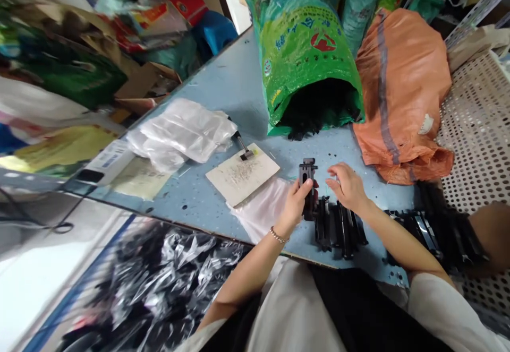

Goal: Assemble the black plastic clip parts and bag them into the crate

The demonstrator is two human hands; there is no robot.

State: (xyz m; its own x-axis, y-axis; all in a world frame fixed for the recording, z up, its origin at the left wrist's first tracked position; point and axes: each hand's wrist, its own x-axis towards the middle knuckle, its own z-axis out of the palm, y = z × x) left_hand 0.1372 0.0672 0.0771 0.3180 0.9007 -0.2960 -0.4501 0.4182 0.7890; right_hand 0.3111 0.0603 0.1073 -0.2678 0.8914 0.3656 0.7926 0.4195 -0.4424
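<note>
My left hand (297,203) is closed around a black plastic clip-like part (307,174), holding it upright over the blue table (231,84). My right hand (347,186) hovers just to its right with the fingers loosely curled and apart, holding nothing that I can see. Directly below both hands lies a row of several similar black parts (338,227). A thin clear plastic bag (261,208) lies flat under my left wrist.
A green woven sack (303,44) spills black parts at its mouth; an orange sack (402,86) lies beside it. More black parts (438,224) sit at right by a perforated white panel (474,129). A white card (242,174) and a clear bag pile (183,131) lie left.
</note>
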